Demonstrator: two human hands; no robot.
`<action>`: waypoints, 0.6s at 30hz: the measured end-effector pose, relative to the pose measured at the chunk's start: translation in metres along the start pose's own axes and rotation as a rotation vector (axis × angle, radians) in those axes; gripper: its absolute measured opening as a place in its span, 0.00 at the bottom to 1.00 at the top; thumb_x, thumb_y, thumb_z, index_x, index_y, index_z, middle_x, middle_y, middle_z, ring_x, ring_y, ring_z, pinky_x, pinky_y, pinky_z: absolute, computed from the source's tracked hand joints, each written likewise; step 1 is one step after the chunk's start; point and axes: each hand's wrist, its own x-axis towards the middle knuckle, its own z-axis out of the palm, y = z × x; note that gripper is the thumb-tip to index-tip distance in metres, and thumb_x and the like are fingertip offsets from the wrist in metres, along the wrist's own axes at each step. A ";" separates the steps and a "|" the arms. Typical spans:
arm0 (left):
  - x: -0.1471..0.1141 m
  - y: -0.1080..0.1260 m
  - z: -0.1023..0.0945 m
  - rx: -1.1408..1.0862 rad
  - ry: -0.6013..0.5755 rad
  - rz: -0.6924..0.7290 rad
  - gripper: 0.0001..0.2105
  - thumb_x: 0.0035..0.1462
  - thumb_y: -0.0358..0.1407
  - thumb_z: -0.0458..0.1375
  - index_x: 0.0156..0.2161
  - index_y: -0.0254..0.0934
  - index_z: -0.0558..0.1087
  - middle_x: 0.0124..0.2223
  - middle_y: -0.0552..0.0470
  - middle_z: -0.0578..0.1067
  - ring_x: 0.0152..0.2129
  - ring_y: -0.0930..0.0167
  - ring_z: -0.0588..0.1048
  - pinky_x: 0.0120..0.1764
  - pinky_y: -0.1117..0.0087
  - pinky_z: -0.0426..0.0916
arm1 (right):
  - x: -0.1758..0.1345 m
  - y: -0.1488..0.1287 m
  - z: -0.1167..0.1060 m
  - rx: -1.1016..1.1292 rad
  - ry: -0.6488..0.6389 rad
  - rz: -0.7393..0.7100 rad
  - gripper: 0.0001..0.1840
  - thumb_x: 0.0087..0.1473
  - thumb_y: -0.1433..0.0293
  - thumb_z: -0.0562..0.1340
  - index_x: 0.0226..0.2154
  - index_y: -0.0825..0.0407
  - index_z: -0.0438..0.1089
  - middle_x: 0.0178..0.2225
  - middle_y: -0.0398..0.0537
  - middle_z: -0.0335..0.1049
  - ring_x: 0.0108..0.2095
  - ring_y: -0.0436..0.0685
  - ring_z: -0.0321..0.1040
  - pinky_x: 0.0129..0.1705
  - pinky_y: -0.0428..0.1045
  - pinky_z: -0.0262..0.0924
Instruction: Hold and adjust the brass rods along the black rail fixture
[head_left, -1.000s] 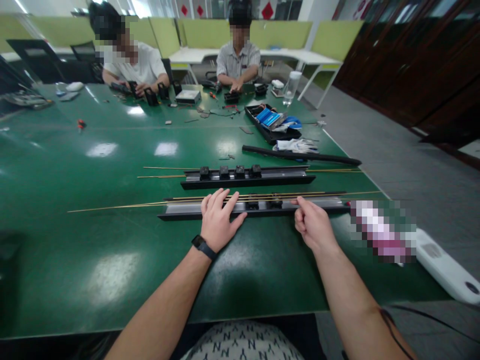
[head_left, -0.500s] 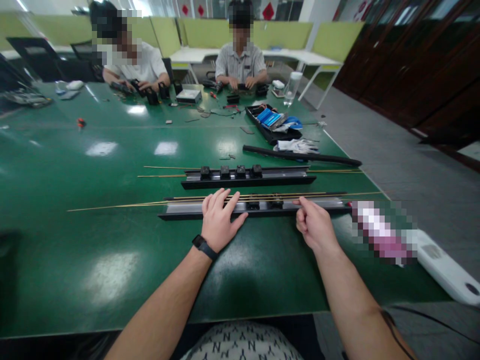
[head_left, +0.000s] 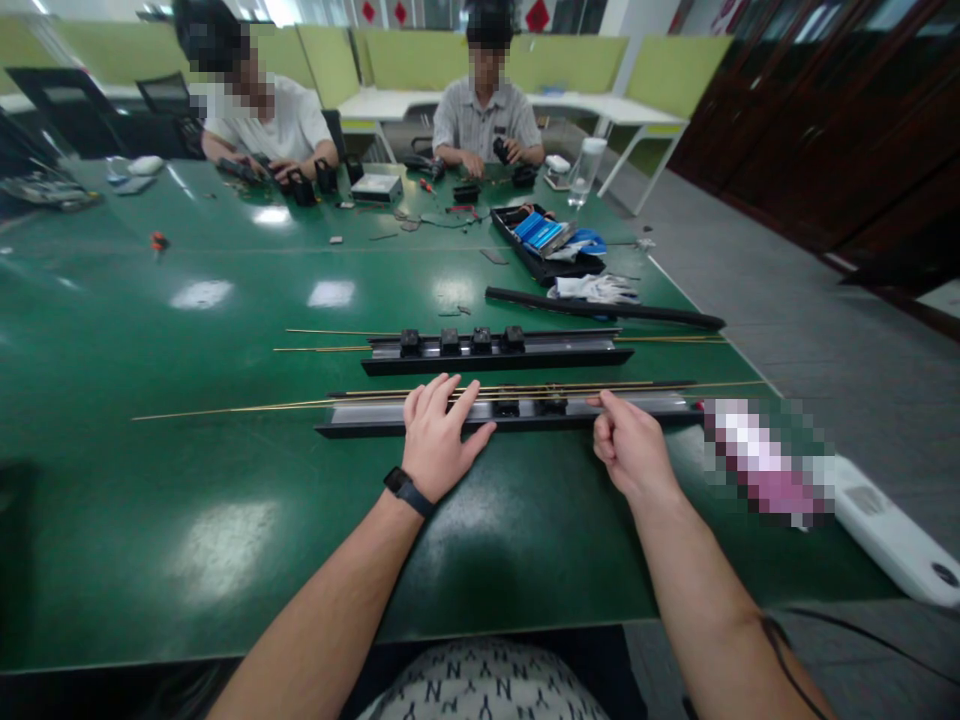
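Observation:
Spread across the near black-edged channel (head_left: 367, 416), my left hand (head_left: 439, 440) has its fingers apart on top of several thin brass rods (head_left: 232, 410). Those rods run lengthwise over the channel and stick out past its left end. My right hand (head_left: 631, 445) is closed farther right, its index finger and thumb pinched at the end of one brass rod. Between the hands, small black blocks (head_left: 508, 404) sit in the channel under the rods. Part of the channel is hidden beneath my left hand. Behind lies a second channel (head_left: 577, 349) with several black blocks and thin rods.
A long black strip (head_left: 645, 312) and white gloves (head_left: 596, 289) lie beyond the channels. Behind them stands a black tray (head_left: 525, 255) with blue items. A white device (head_left: 885, 530) is at the right edge. Two people work across the green table (head_left: 225, 540).
My hands and the rods stay practically in place. Across the table, the person on the right has raised one hand with a black piece in it.

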 end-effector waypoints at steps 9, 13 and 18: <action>0.001 0.000 0.001 0.004 -0.001 0.001 0.25 0.62 0.48 0.61 0.62 0.44 0.71 0.63 0.43 0.72 0.64 0.56 0.65 0.65 0.51 0.53 | 0.002 0.002 -0.001 0.006 0.000 0.000 0.17 0.51 0.58 0.71 0.33 0.55 0.74 0.12 0.35 0.59 0.09 0.43 0.46 0.10 0.40 0.38; 0.000 0.000 0.000 0.003 -0.001 0.000 0.25 0.62 0.48 0.61 0.62 0.44 0.71 0.63 0.44 0.71 0.64 0.57 0.65 0.65 0.51 0.52 | 0.002 0.002 -0.001 0.004 0.000 -0.002 0.17 0.51 0.58 0.71 0.33 0.55 0.74 0.12 0.35 0.59 0.09 0.43 0.46 0.10 0.40 0.38; 0.000 0.000 0.000 -0.008 0.004 -0.005 0.25 0.62 0.48 0.61 0.62 0.44 0.71 0.62 0.43 0.71 0.64 0.56 0.65 0.65 0.51 0.53 | 0.001 0.001 0.000 0.002 0.001 -0.002 0.16 0.51 0.59 0.71 0.33 0.55 0.74 0.12 0.35 0.59 0.09 0.43 0.46 0.10 0.40 0.38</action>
